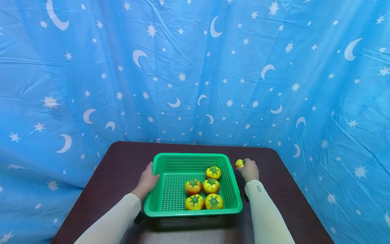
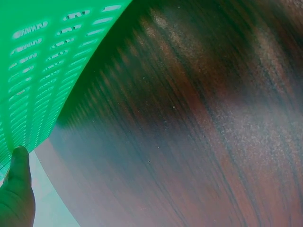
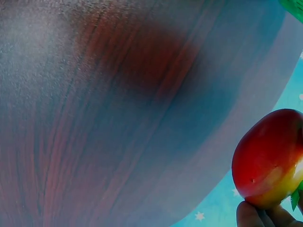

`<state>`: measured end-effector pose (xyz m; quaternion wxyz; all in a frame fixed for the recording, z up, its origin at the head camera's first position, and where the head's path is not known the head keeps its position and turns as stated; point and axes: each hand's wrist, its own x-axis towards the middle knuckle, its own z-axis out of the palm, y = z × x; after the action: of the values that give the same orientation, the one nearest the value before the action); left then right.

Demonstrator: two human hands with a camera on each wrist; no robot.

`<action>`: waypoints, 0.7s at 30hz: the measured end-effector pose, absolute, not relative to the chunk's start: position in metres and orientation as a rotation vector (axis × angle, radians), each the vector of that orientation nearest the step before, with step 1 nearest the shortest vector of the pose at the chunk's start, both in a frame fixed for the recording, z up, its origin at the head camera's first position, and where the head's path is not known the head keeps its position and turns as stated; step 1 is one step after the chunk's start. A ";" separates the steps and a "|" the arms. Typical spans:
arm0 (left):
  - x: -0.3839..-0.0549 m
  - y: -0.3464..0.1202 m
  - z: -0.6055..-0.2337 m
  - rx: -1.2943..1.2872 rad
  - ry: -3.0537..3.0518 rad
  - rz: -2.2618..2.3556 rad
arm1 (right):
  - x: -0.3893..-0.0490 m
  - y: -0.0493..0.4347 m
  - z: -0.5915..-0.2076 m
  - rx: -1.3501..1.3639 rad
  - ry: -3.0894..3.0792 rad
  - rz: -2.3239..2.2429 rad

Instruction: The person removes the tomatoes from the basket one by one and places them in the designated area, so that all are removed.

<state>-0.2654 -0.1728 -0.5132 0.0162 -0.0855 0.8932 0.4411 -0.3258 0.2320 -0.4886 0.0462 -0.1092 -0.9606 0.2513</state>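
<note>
My left hand (image 1: 147,181) grips the left rim of a green plastic basket (image 1: 190,155), thumb over the rim. In the left wrist view, a finger (image 2: 20,172) of that hand lies against the slotted wall (image 2: 35,71). My right hand (image 1: 250,170), just right of the basket, holds a red-and-yellow tomato (image 1: 239,163) with a green leafy top. Close up in the right wrist view, the held tomato (image 3: 265,158) shows its red side above the fingertips (image 3: 248,215). Several similar tomatoes (image 1: 214,202) sit in the basket's right half.
The dark brown table (image 1: 131,154) has rounded far corners. Behind it and along both sides hangs a blue curtain (image 1: 189,84) with white moons and stars. The basket stands near the middle of the table.
</note>
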 end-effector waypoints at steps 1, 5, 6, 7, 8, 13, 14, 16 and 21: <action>-0.265 -0.173 -0.513 -0.271 2.781 1.367 | -0.326 0.232 -0.490 -0.329 -2.931 0.767; -0.264 -0.173 -0.511 -0.275 2.783 1.363 | -0.325 0.230 -0.495 -0.324 -2.938 0.757; -0.264 -0.173 -0.510 -0.273 2.786 1.363 | -0.324 0.230 -0.497 -0.320 -2.941 0.754; -0.264 -0.173 -0.510 -0.273 2.786 1.366 | -0.324 0.230 -0.498 -0.318 -2.945 0.757; -0.264 -0.172 -0.510 -0.274 2.783 1.371 | -0.324 0.231 -0.500 -0.315 -2.948 0.758; -0.264 -0.172 -0.509 -0.271 2.780 1.380 | -0.326 0.232 -0.507 -0.297 -2.954 0.759; -0.264 -0.172 -0.509 -0.271 2.781 1.377 | -0.327 0.233 -0.508 -0.289 -2.958 0.749; -0.264 -0.172 -0.509 -0.268 2.784 1.374 | -0.329 0.234 -0.511 -0.275 -2.968 0.728; -0.263 -0.173 -0.509 -0.271 2.778 1.366 | -0.330 0.232 -0.514 -0.256 -2.988 0.726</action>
<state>-0.2626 -0.1732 -0.5085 0.0168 -0.0871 0.8938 0.4396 -0.3301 0.2316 -0.5138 0.0281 -0.0829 -0.9680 0.2353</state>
